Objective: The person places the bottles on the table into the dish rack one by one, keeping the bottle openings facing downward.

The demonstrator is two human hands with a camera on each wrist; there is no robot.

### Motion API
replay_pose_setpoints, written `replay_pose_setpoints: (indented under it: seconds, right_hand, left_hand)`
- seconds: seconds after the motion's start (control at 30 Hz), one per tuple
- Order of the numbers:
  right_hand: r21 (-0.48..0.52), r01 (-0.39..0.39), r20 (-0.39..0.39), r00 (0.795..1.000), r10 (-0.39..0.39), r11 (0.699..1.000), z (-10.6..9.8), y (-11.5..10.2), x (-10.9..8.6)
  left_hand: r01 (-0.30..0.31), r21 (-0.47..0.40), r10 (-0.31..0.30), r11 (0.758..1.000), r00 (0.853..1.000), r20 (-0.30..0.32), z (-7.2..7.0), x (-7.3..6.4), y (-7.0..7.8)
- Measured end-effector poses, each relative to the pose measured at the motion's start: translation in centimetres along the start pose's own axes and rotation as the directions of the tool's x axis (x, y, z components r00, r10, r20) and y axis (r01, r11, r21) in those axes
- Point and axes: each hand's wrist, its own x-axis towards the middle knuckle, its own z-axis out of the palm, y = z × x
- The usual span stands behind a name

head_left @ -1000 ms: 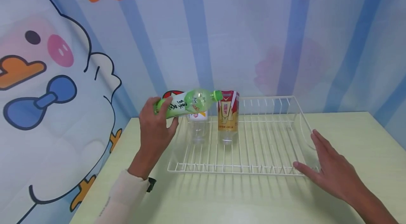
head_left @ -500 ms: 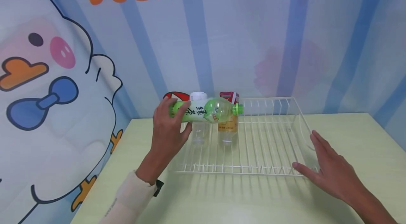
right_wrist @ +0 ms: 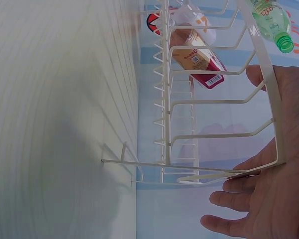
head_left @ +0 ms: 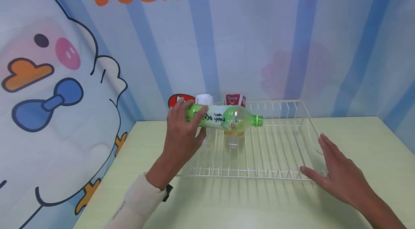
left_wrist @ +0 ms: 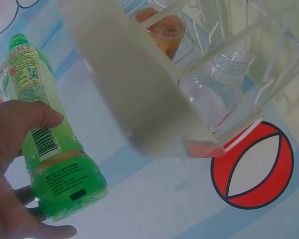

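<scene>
My left hand (head_left: 183, 128) grips a green tea bottle (head_left: 223, 118) near its base, thumb on one side and fingers on the other. The bottle lies level above the white wire rack (head_left: 272, 176), its green neck pointing right. In the left wrist view the bottle's green base (left_wrist: 72, 186) shows below my thumb. Inside the rack, a bottle with a red and gold label (head_left: 235, 100) and a bottle with a white label (head_left: 204, 99) are partly hidden behind the held one. My right hand (head_left: 343, 175) is at the rack's right front corner, fingers straight, thumb apart.
A pale wooden table (head_left: 360, 139) carries the rack. Behind it hangs a blue striped cloth (head_left: 253, 41) with a large cartoon duck (head_left: 65, 131) on the left. The rack's right part shows bare wires.
My left hand has moved right and slightly down with the tea bottle, which has turned from slanting upward to nearly level, its neck dipping slightly. My right hand stays at the rack's corner.
</scene>
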Motion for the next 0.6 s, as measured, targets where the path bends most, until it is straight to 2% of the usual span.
replay_pose_setpoints:
  seconds: [0.43, 0.53, 0.6]
  right_hand:
    - [-0.022, 0.018, -0.039, 0.999, -0.019, 1.0, -0.2, -0.1, 0.0]
    - [-0.036, 0.056, -0.106, 0.993, -0.059, 0.998, -0.1, 0.0, 0.0]
    - [-0.044, 0.1, -0.183, 0.977, -0.106, 0.994, 0.0, -0.1, 0.0]
  left_hand:
    - [-0.042, 0.019, 0.042, 0.999, 0.999, 0.008, -0.4, 0.1, 1.4]
    - [-0.048, 0.022, 0.048, 0.999, 0.999, 0.005, -0.5, 0.1, 1.5]
    - [-0.053, 0.027, 0.053, 0.998, 0.999, 0.0, -0.6, 0.2, 1.6]
